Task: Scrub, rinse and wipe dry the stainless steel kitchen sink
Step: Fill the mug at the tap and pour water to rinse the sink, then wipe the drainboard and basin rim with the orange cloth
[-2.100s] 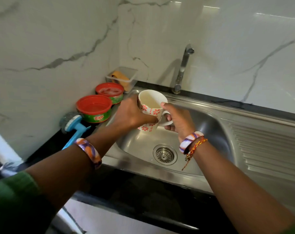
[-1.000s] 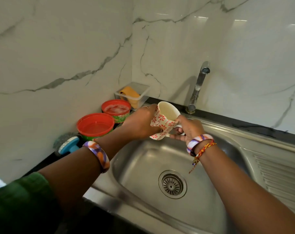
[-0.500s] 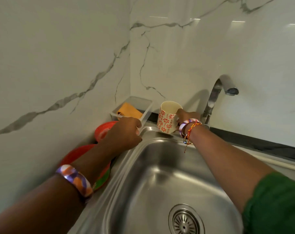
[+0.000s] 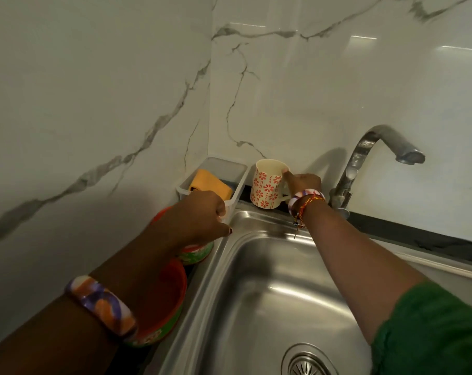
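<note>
The stainless steel sink (image 4: 270, 307) fills the lower middle, with its round drain (image 4: 307, 361) near the bottom edge. A white mug with red flowers (image 4: 267, 188) stands upright on the dark ledge behind the sink's back left corner. My right hand (image 4: 303, 182) grips the mug by its handle side, thumb on the rim. My left hand (image 4: 202, 215) is closed on the near rim of a clear plastic box (image 4: 229, 169) in the corner, which holds a yellow sponge (image 4: 207, 184).
The chrome tap (image 4: 364, 163) rises at the back right, its spout pointing right. Two red-topped green tubs (image 4: 170, 301) sit left of the sink, partly under my left arm. Marble walls close in the left and back. The draining board (image 4: 459, 277) is at the right.
The mug left the basin, moved up and back, and now stands on the ledge. My left hand let go of the mug and took hold of the clear box.
</note>
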Demonstrator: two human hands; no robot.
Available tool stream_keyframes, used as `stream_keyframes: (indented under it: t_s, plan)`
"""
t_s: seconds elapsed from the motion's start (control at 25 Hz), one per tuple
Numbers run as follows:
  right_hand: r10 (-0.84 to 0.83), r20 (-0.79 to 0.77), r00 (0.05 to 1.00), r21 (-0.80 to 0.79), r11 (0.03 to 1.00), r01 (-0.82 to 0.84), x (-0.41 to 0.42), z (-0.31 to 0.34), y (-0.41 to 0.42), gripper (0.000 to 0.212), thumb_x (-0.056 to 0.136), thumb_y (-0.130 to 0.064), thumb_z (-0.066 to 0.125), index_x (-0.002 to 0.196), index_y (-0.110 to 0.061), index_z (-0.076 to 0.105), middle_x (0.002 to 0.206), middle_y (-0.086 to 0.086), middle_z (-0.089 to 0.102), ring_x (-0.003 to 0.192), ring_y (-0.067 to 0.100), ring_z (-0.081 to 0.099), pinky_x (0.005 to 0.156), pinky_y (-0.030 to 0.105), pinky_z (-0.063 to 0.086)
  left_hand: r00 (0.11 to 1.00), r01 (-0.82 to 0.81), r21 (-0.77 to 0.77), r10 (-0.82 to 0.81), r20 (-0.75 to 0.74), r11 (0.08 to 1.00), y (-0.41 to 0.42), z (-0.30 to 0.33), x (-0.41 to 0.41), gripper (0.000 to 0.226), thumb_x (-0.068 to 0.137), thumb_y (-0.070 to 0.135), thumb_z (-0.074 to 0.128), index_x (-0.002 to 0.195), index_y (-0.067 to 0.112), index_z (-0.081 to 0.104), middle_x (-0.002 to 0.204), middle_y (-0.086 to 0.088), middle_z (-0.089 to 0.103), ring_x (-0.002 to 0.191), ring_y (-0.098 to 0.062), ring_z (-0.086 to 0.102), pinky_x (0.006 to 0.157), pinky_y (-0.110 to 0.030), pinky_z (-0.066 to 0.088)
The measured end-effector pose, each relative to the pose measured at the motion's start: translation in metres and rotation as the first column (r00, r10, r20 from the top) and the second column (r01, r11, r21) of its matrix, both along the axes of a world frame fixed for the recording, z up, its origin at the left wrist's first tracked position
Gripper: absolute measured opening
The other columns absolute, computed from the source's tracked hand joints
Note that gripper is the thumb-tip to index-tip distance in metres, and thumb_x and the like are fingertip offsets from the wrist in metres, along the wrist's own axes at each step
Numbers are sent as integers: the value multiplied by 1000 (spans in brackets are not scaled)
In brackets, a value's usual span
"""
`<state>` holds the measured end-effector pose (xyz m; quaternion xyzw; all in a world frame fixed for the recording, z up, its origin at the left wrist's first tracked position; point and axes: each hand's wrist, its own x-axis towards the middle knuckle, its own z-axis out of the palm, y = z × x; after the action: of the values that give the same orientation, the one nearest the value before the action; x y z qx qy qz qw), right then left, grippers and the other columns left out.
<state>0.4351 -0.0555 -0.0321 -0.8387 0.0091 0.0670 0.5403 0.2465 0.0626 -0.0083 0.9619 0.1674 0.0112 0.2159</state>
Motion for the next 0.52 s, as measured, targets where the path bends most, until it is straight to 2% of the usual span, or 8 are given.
stream_keyframes:
  t_s: [0.08,0.12,0.16,0.2,0.28,0.32,0.4,0.52]
  plan:
    - [-170,289,942,-103,973,207,-15,-9,12,39,87,-32,59,120,-13,55,126,12,52,123,31,42,99,37,37,1000,-12,-3,12,-14,1000,10,3,-5,34,81,31,68,107,10,67,104,-9,64,89,-18,55,69,-24,38]
    - [-112,499,859,-141,968,208,-33,-11,23,39,87,-29,59,123,-15,54,130,10,50,125,30,40,102,39,35,1000,-23,-15,23,-1,1000,14,4,-7,34,80,30,68,105,7,68,101,-12,65,89,-20,57,68,-26,38]
    - [28,633,774,-167,981,101,-51,-11,37,39,87,-26,59,123,-15,54,128,10,53,122,29,44,103,40,37,999,-37,-26,37,13,999,18,4,-9,32,80,29,68,104,6,68,100,-12,65,89,-21,57,67,-25,38]
    - [203,661,722,-171,978,-119,-65,-9,54,39,88,-24,58,125,-13,52,123,12,57,117,28,50,100,41,40,999,-43,-21,44,32,999,19,5,-11,31,82,27,66,105,7,68,101,-12,65,91,-21,57,67,-24,38]
    - [526,485,699,-225,847,-481,-83,-4,92,50,92,-27,54,137,-10,39,122,17,59,113,30,54,97,40,44,999,-44,4,44,26,999,19,8,-15,31,87,24,60,114,9,64,112,-11,63,103,-22,56,75,-23,38]
    - [622,358,696,-285,783,-553,-85,-1,107,59,94,-30,52,142,-7,29,126,20,56,115,33,53,95,38,43,999,-43,8,43,22,999,19,7,-16,33,89,23,58,118,8,62,117,-11,62,108,-22,56,78,-22,37]
    - [677,143,722,-401,707,-583,-87,1,126,68,94,-28,53,145,0,17,131,23,51,119,36,51,92,35,43,998,-52,-1,52,21,999,23,7,-20,31,88,23,60,113,7,65,112,-10,64,105,-21,57,66,-13,36]
    - [585,110,804,-487,737,-470,-81,-1,134,51,92,-12,52,136,4,31,131,23,49,120,36,50,92,35,44,999,-35,-40,36,17,999,27,13,-33,27,85,21,63,105,4,70,97,-10,66,93,-20,60,56,-9,31]
